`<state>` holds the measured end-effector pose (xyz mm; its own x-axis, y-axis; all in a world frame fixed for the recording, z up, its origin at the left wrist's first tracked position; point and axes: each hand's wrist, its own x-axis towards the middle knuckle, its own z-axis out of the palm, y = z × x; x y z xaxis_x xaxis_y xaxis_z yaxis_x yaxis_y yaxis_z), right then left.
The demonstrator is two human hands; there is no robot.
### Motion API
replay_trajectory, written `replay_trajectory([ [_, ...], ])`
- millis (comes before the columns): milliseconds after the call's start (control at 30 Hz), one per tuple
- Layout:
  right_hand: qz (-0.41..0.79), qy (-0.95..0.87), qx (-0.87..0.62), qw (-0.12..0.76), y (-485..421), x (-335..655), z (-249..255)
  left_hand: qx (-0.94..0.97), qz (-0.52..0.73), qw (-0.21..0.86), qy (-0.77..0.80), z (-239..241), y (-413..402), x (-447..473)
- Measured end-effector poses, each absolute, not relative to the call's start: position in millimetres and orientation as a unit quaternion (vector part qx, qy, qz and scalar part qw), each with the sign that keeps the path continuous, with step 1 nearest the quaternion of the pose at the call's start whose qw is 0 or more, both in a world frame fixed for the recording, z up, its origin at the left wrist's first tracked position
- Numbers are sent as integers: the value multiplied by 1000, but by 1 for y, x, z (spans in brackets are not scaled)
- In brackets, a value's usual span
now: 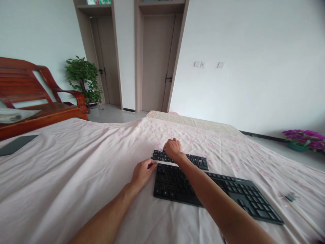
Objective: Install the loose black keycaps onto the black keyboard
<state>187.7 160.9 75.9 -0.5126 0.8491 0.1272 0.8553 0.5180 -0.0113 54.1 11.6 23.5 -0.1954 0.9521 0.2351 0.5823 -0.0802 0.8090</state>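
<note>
A black keyboard [238, 197] lies on the pale floral sheet. Keycaps are off much of its left part, while its right part still carries them. Just beyond its back edge, loose black keycaps [200, 162] are laid out in rows. My left hand [142, 173] is at the keyboard's back left corner, thumb and fingers pinched together; what they hold, if anything, is hidden. My right hand [173, 148] reaches across the keyboard to the loose keycaps, its fingers curled down at their far side. I cannot make out what is between those fingers. My right forearm covers the keyboard's middle.
A small dark-headed tool with a pale handle [290, 198] lies right of the keyboard. A dark flat panel [16, 145] lies at the left edge. Beyond are a wooden bench [61, 110], a leafy plant [82, 78], purple flowers [304, 138] and doors.
</note>
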Motion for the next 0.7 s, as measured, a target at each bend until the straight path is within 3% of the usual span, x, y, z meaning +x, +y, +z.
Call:
replay_trajectory([
  [333, -46, -871, -489, 11, 173, 173, 71, 600, 425, 214, 644, 23, 12, 54],
  [700, -49, -898, -434, 56, 153, 186, 87, 598, 427, 209, 645, 24, 11, 54],
])
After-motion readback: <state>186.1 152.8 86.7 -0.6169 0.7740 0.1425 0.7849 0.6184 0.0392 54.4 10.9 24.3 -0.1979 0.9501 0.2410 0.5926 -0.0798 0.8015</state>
